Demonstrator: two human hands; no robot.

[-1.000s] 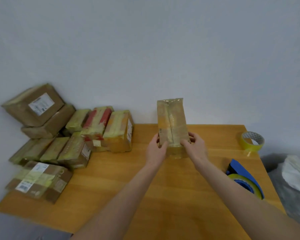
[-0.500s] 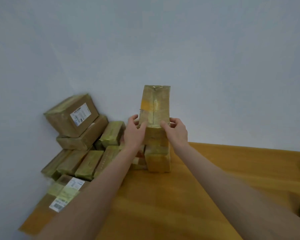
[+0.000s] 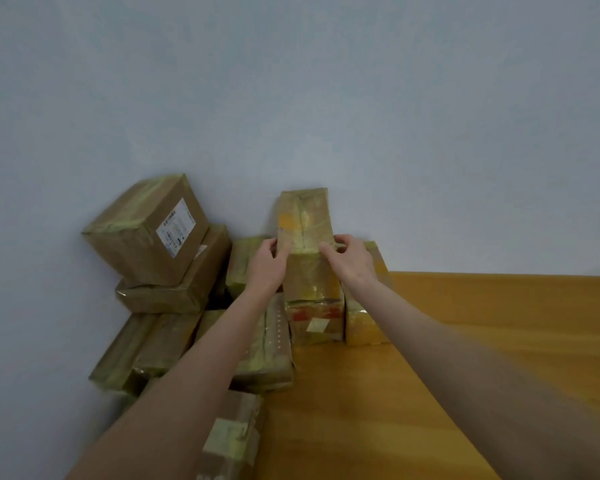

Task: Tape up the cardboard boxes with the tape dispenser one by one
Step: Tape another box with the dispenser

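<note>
A narrow taped cardboard box [image 3: 303,220] stands on end on top of the taped boxes at the back of the wooden table [image 3: 465,341]. My left hand [image 3: 265,266] grips its left side and my right hand [image 3: 349,259] grips its right side, fingers curled onto its front face. Under it lies a box with red markings and a white sticker [image 3: 316,318]. The tape dispenser is out of view.
A pile of taped boxes fills the table's left part: a large box with a white label [image 3: 146,230] on a flatter box [image 3: 174,282], several low boxes [image 3: 146,351] in front, one [image 3: 236,438] near the front edge. A plain wall stands behind.
Both hands have carried the narrow box from the table's middle to the left and back, and it now rests on the pile by the wall. The view has swung left, losing the dispenser and tape roll.
</note>
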